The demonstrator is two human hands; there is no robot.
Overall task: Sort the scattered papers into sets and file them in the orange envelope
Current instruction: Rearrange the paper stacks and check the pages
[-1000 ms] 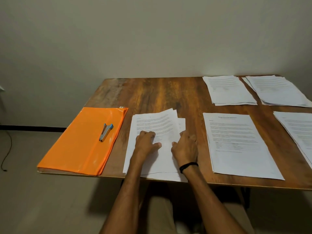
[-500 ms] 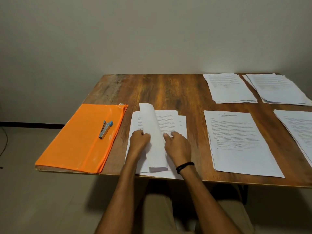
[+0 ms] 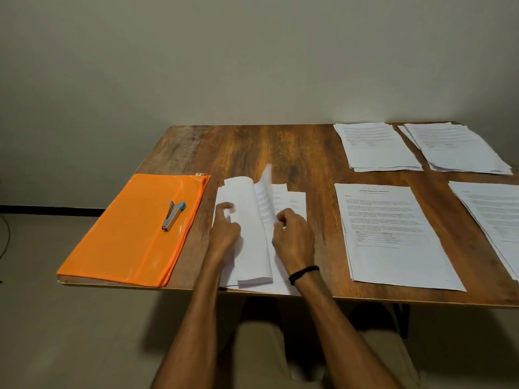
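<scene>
Further white paper sheet (image 3: 266, 186) is now flipping leftward | left hand (image 3: 224, 234) pressing paper stack (image 3: 295, 200), right hand (image 3: 293, 234) apparently pinching sheet | flat orange plastic envelope (image 3: 134, 231) lying left, nearer left hand

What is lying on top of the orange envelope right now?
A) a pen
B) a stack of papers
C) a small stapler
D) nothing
C: a small grey and blue stapler lies on the orange envelope, while the left hand and right hand are at the paper stack beside it.
</scene>
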